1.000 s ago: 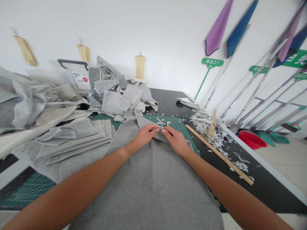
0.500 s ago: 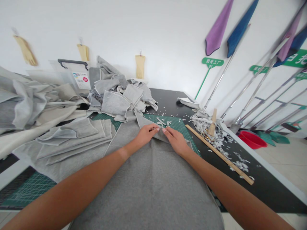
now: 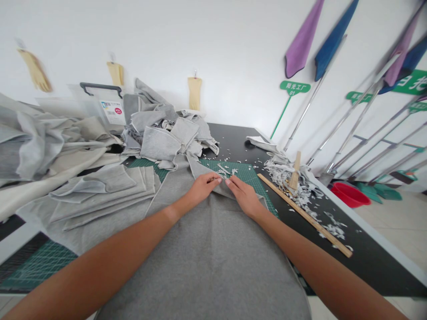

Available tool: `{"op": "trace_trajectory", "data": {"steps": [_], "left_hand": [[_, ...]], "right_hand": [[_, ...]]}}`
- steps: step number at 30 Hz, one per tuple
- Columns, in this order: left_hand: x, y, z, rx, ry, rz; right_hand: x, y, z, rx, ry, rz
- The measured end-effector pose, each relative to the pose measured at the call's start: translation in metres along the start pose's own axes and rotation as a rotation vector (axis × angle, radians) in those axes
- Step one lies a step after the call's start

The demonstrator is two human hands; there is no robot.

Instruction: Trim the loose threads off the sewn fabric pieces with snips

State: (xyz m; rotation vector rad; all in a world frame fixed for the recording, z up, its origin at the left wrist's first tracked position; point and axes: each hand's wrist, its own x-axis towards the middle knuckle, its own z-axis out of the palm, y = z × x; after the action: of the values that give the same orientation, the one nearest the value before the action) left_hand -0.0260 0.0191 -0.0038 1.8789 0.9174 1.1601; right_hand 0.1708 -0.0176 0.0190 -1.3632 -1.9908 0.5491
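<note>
- At dial centre, the left hand (image 3: 203,186) and right hand (image 3: 244,192) pinch a turned-over edge of the grey cloth (image 3: 213,253), fingertips near each other.
- Cloth: extends to six o'clock, past the bench (image 3: 373,262) edge.
- Change: none discernible this past second; edge handling apparently remains at one spot.

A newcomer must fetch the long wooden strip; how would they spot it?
On the black tabletop, look right of the right hand. Beside pale scraps lies the long wooden strip, thin and straight, far longer than the wooden piece among the scraps.
</note>
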Motion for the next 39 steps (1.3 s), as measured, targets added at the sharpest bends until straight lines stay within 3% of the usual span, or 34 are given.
{"op": "trace_trajectory", "data": {"steps": [39], "left_hand": [[-0.0016, 0.0023, -0.0011, 0.032, -0.015, 0.022]], "right_hand": [[0.0011, 0.0037, 0.0007, -0.037, -0.029, -0.031]]}}
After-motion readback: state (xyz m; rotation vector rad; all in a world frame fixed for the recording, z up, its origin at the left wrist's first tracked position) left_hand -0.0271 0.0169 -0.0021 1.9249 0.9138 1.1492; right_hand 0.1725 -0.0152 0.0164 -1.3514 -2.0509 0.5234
